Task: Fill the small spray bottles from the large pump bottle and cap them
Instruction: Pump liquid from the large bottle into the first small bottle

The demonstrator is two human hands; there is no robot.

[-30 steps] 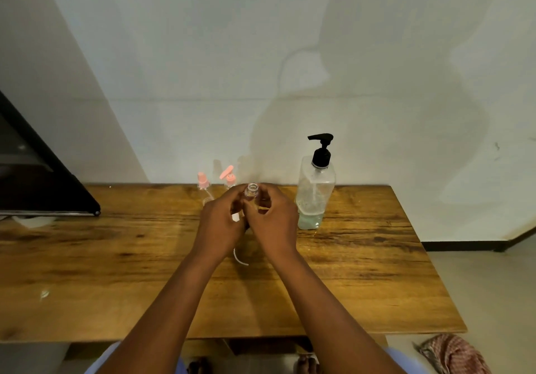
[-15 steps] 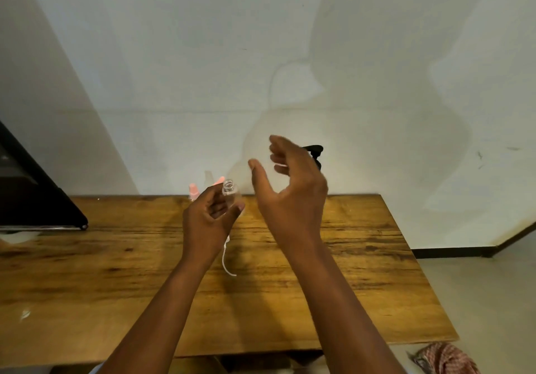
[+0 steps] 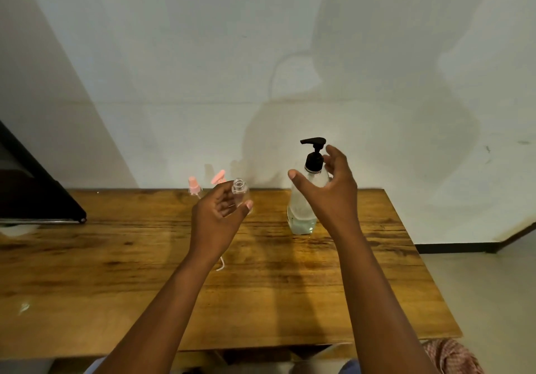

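Clear little spray bottle point(image 3: 240, 192), uncapped, gripped in my left hand point(image 3: 216, 217) just left of the pump bottle point(image 3: 304, 199) | right hand point(image 3: 327, 188) loose, fingers spread, nearly on it | filling step | next: neck under nozzle, then press

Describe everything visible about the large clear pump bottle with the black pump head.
The large clear plastic pump bottle stands upright on the wooden table near its far edge, close to the white wall. Its black pump head has a spout that points left. A shallow layer of pale greenish liquid sits at the bottom; the rest looks empty. The right hand, fingers spread, is in front of its shoulder and neck; whether it touches cannot be told.
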